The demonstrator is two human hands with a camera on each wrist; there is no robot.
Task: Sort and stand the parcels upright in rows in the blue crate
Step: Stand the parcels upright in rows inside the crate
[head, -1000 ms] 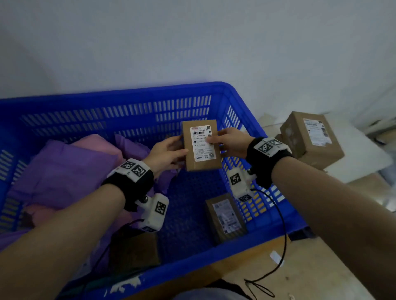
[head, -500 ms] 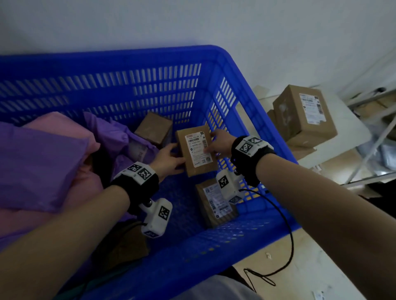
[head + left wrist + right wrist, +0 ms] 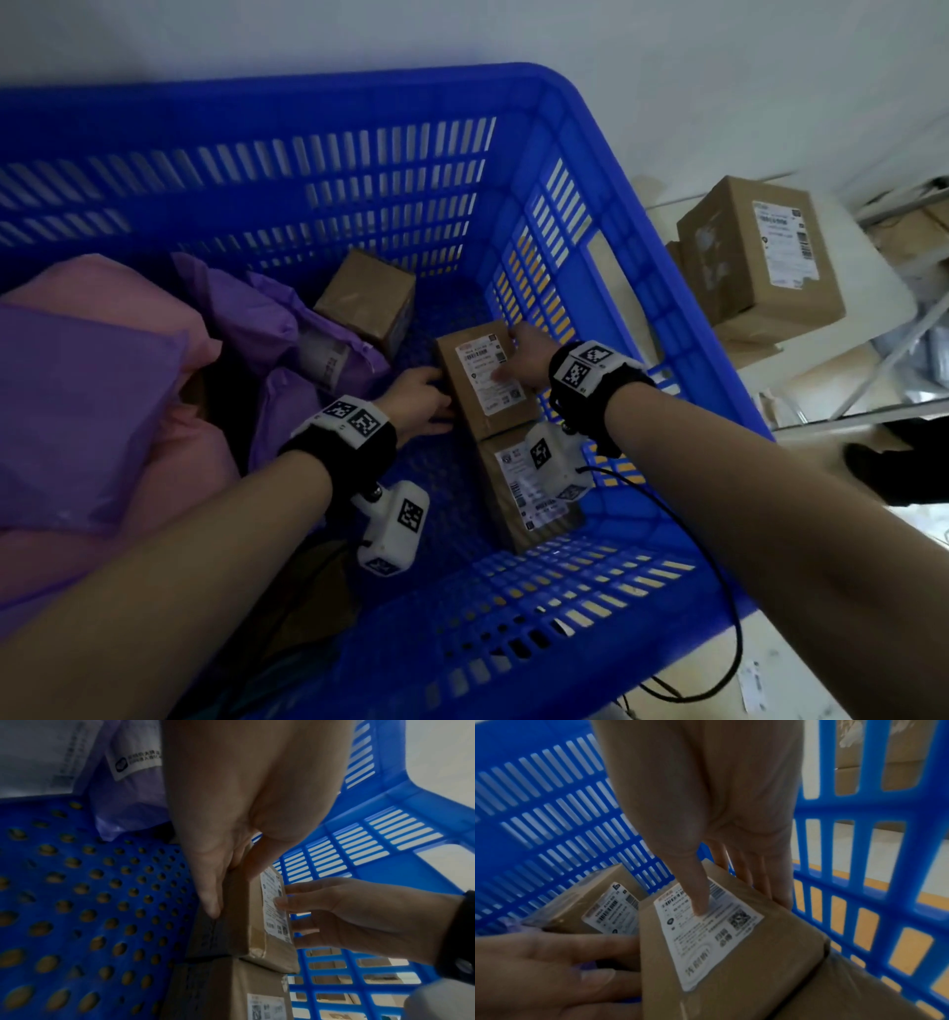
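A brown cardboard parcel [image 3: 488,406] with a white label stands on edge low inside the blue crate [image 3: 308,97], by its right wall. My left hand [image 3: 421,401] pinches its left edge, thumb on the labelled face [image 3: 275,902]. My right hand [image 3: 524,360] holds the right edge, thumb pressed on the label [image 3: 706,933] and fingers behind. The parcel's near end meets a second labelled box [image 3: 529,493] in the crate's near right corner. A third box [image 3: 367,303] sits further back.
Purple mailer bags [image 3: 287,329] and pink mailer bags [image 3: 102,298] fill the crate's left half. The perforated floor [image 3: 90,902] shows between them and the boxes. Outside, a larger labelled carton [image 3: 760,257] sits on a white table to the right.
Both hands carried the parcel down from rim height to the crate floor by the right wall, right behind the corner box. The head view tipped further down.
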